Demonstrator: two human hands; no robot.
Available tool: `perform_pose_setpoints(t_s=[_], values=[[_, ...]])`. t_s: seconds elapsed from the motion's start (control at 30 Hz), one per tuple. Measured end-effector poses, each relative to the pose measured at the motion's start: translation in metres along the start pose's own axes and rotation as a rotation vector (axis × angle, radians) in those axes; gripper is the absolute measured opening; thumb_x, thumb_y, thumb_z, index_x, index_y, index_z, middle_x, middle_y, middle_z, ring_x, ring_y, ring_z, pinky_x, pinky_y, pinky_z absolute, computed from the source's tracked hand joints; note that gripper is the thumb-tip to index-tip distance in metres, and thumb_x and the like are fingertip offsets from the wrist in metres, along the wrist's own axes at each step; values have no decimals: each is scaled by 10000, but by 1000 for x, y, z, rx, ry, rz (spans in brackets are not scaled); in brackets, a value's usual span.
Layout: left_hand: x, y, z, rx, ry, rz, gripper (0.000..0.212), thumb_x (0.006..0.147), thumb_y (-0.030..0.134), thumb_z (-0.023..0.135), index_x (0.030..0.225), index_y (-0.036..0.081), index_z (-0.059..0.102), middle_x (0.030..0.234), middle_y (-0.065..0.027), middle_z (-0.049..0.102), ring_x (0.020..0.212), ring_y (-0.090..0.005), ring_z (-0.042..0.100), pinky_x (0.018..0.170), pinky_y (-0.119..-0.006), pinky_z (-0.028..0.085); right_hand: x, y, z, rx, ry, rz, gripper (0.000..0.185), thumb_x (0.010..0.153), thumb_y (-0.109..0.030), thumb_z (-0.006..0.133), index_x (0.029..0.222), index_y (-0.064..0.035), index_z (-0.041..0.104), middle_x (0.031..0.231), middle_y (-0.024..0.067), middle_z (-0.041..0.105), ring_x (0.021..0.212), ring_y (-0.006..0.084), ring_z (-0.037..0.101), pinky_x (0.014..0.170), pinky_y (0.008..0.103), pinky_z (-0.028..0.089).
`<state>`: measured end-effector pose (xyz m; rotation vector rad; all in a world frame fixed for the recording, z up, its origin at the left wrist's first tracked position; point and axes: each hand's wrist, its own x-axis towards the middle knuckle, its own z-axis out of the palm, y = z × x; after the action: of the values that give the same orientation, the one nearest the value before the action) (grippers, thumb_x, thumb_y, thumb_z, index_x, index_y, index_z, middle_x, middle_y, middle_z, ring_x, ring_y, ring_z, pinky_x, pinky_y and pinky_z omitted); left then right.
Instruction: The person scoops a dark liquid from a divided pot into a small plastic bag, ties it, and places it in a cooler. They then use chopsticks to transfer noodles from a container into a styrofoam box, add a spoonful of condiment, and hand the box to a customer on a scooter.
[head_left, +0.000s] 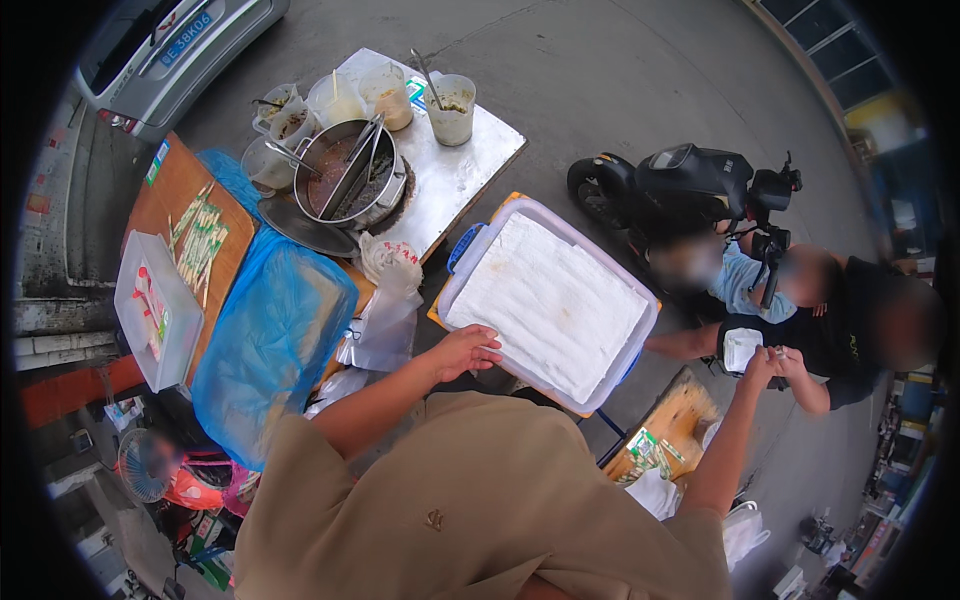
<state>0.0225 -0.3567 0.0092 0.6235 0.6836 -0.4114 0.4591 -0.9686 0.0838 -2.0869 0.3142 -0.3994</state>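
Note:
My left hand (466, 352) hovers beside the near left rim of a pale plastic tub (651, 315), palm partly up, with nothing in it and its fingers loosely apart. A white cloth (551, 304) with faint stains lies across the tub's contents and hides them. My right hand (760, 367) reaches far to the right and meets another person's hand (793, 366). Whatever passes between those fingers is too small to make out. Just beyond my right hand is a small white container or bag (742, 348), close to that person.
At left, a steel pot (390, 196) with a divider and tongs stands near plastic jugs (451, 124) on a metal-topped table (487, 154). Skewers (202, 240) and blue plastic sheeting (270, 322) lie nearer. A scooter (690, 180) carrying people stands right; a wooden board (675, 412) lies below.

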Motion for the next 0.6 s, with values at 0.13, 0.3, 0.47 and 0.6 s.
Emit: perform_pose_setpoints(t_s=[0.13, 0.3, 0.47, 0.6], values=[[-43, 7, -1, -36, 95, 145, 335, 1008, 330, 662, 1244, 115, 560, 1205, -68, 634, 1065, -207, 680, 877, -336, 543, -87, -51, 129, 48, -356, -49, 355, 958, -175, 672, 1256, 6, 612, 1139, 89, 655, 949, 169, 627, 822, 303, 523], [-113, 3, -4, -32, 284, 300, 337, 1020, 290, 642, 1283, 96, 557, 1223, -73, 642, 1079, -206, 683, 893, -343, 548, -272, -99, 262, 38, -809, -214, 293, 935, -177, 656, 1188, -29, 667, 1123, 133, 715, 1063, 230, 685, 921, 345, 525], [-217, 26, -32, 46, 491, 559, 319, 1013, 274, 646, 1261, 82, 585, 1225, -90, 646, 1069, -230, 694, 901, -352, 544, -444, -142, 304, 121, -1221, -227, 280, 926, -154, 654, 1170, -16, 667, 1143, 160, 699, 1048, 256, 702, 894, 364, 545], [-288, 68, -85, 73, 688, 833, 324, 1008, 245, 660, 1249, 40, 588, 1183, -100, 665, 1049, -221, 699, 862, -306, 551, -510, -172, 320, 139, -1399, -278, 271, 906, -129, 660, 1146, -5, 673, 1140, 164, 689, 984, 268, 713, 888, 370, 549]])
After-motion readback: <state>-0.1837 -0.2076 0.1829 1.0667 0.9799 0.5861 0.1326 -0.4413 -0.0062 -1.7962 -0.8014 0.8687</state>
